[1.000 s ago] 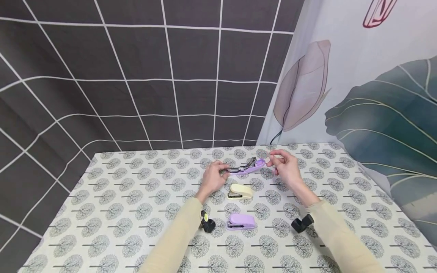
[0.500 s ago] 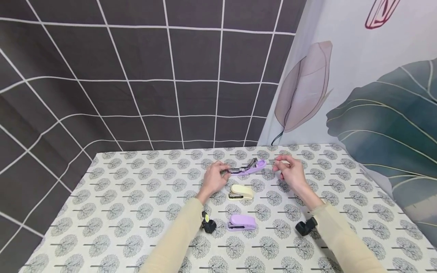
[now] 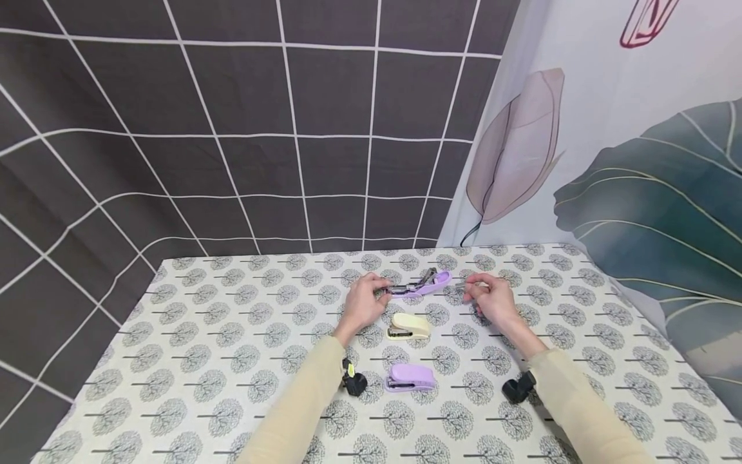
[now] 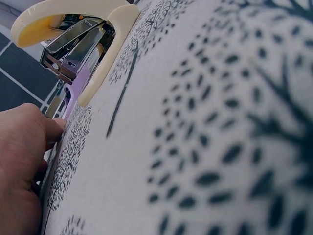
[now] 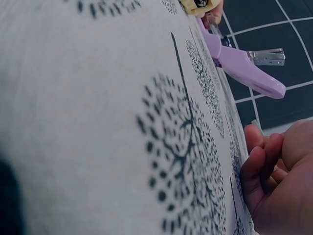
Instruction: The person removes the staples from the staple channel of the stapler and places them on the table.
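Note:
A purple stapler (image 3: 438, 282) lies opened up at the back of the table, its metal magazine exposed and its purple top swung back to the right. The left hand (image 3: 364, 299) pinches its front end between thumb and fingers; in the left wrist view that hand (image 4: 19, 161) partly hides the grip. To the right of the stapler, apart from it, the right hand (image 3: 493, 298) pinches a thin grey strip (image 3: 460, 285), likely staples, pointing toward the stapler. In the right wrist view, only a small tip (image 5: 255, 123) of it shows above the fingers.
Nearer the person, a cream stapler (image 3: 410, 324) sits just in front of the opened one, with a second purple stapler (image 3: 410, 376) closer still. All stand on a tree-print cloth (image 3: 261, 361). A dark grid curtain (image 3: 243, 161) hangs behind the table.
The right hand has drawn back a little to the right and toward the person, away from the stapler, and the strip now shows more clearly. The left hand keeps its place.

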A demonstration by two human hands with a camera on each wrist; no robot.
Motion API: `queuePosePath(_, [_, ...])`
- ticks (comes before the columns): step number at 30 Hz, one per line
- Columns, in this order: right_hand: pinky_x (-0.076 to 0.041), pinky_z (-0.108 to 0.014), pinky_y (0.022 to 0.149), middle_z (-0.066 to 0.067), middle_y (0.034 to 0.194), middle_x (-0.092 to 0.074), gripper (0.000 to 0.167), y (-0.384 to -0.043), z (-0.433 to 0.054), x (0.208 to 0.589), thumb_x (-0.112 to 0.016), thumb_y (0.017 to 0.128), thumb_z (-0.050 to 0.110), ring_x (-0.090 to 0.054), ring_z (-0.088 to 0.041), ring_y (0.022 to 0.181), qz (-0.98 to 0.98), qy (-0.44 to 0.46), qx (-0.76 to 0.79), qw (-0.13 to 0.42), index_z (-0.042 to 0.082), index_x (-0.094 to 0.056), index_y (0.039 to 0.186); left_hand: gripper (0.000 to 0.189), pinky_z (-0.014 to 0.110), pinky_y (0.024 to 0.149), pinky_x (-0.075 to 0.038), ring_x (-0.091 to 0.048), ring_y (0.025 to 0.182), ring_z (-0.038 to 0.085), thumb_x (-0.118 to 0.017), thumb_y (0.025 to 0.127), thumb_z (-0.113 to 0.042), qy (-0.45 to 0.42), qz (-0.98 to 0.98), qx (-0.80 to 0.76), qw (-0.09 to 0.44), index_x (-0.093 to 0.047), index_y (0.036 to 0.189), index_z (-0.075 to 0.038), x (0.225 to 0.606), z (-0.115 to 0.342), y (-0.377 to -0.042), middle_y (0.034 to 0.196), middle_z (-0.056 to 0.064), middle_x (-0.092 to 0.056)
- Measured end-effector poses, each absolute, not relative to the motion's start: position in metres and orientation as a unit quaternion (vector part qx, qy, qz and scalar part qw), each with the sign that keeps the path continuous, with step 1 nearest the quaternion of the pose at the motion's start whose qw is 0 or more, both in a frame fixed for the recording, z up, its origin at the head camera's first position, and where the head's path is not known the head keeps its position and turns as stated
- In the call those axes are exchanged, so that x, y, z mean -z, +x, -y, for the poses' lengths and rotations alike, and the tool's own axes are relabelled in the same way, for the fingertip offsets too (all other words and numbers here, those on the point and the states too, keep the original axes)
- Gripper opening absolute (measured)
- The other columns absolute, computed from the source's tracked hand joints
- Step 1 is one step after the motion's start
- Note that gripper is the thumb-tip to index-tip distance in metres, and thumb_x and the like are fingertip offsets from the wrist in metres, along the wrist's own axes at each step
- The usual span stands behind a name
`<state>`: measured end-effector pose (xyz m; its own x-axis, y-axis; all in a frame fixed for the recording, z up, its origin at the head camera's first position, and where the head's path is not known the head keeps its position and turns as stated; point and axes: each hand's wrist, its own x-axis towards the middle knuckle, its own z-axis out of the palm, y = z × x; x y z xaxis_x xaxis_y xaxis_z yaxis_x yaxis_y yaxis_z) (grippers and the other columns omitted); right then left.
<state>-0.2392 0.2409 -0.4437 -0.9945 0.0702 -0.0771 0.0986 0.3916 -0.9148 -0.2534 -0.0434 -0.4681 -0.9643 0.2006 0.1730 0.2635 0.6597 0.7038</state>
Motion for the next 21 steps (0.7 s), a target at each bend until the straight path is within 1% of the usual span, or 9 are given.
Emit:
queuePosePath(3, [-0.045,-0.023,0.046,-0.009,0.079,-0.070,0.026,-0.2390,-0.2402,0.4435,-0.058,0.100,0.005,-0.051,-0.009,0.051,-0.844,0.042,0.534,0.021,-0.006,-0.057,0.124,0.031,0.039,0.085,-0.047,-0.057,0.107,0.025,-0.074,0.089,-0.013,-0.129,0.909,0.393,0.043,-0.073,0.119,-0.013,0.4680,0.0442,-0.2531,0.116,0.002,-0.064])
queuePosePath(9, [-0.043,-0.023,0.044,-0.009,0.077,-0.069,0.024,-0.2396,-0.2411,0.4448,-0.057,0.100,0.004,-0.049,-0.009,0.048,-0.856,0.035,0.516,0.022,-0.006,-0.058,0.122,0.031,0.041,0.090,-0.046,-0.058,0.109,0.025,-0.075,0.088,-0.013,-0.132,0.910,0.390,0.046,-0.073,0.119,-0.013,0.4677,0.0435,-0.2534,0.116,0.002,-0.065])
queuePosePath(16, [-0.042,-0.024,0.044,-0.006,0.074,-0.069,0.022,-0.2402,-0.2417,0.4471,-0.056,0.099,0.003,-0.050,-0.011,0.048,-0.875,0.019,0.484,0.020,-0.004,-0.061,0.118,0.031,0.037,0.083,-0.047,-0.058,0.105,0.023,-0.075,0.088,-0.013,-0.130,0.911,0.389,0.045,-0.073,0.119,-0.014,0.4689,0.0433,-0.2539,0.115,0.001,-0.065])
queuePosePath(21, [-0.041,-0.024,0.043,-0.005,0.072,-0.068,0.019,-0.2408,-0.2410,0.4475,-0.057,0.098,0.004,-0.049,-0.012,0.049,-0.886,0.009,0.463,0.020,-0.003,-0.063,0.115,0.031,0.037,0.083,-0.047,-0.058,0.104,0.023,-0.074,0.088,-0.013,-0.129,0.912,0.387,0.048,-0.073,0.119,-0.013,0.4688,0.0432,-0.2531,0.116,0.002,-0.065])
